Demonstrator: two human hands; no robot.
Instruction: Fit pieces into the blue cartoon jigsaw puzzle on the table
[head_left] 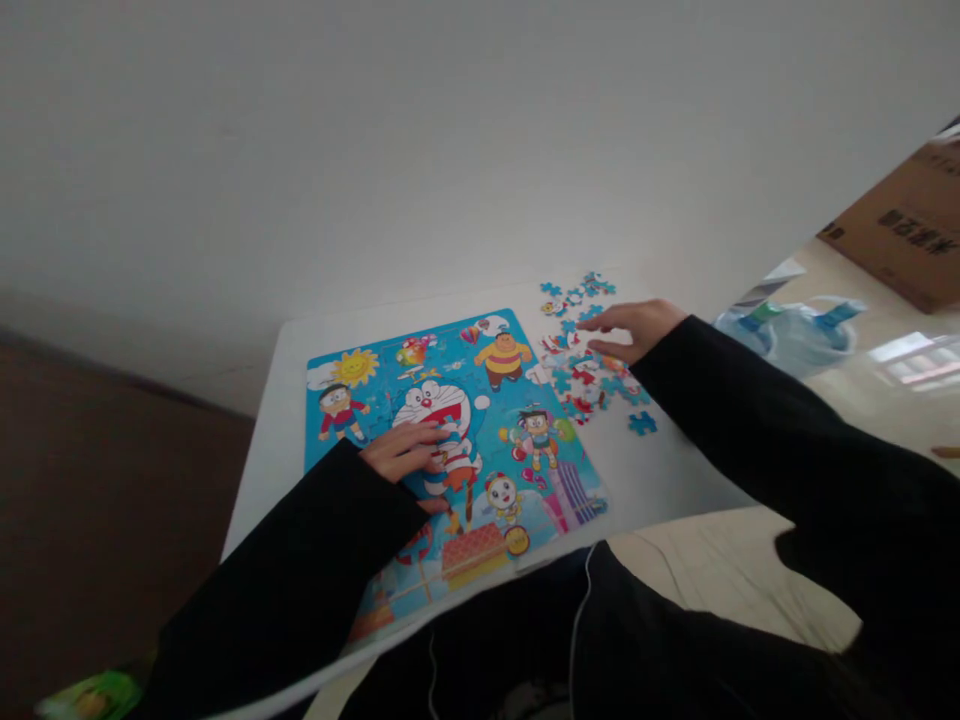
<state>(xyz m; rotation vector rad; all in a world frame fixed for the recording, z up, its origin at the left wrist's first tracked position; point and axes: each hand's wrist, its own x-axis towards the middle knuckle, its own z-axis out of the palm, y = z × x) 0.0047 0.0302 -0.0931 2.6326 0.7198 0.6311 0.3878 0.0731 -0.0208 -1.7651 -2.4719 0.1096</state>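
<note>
A cartoon jigsaw puzzle (480, 400) with a blue background lies on the white table (259, 440), its picture largely filled in. My left hand (403, 455) rests on its middle, fingers stretched out over the white and blue cat figure and holding nothing that I can see. To the right of the board is a pile of loose puzzle pieces (585, 375), blue, red and white. My right hand (637, 328) reaches over this pile, thumb and forefinger apart, with no piece visible between them. One blue puzzle piece (642, 423) lies separate at the pile's near side.
A plain wall (465, 150) rises behind the table. Clear plastic water jugs (814, 335) stand on the floor to the right, and a cardboard box (907, 225) is farther off. A green packet (94, 695) shows at the lower left.
</note>
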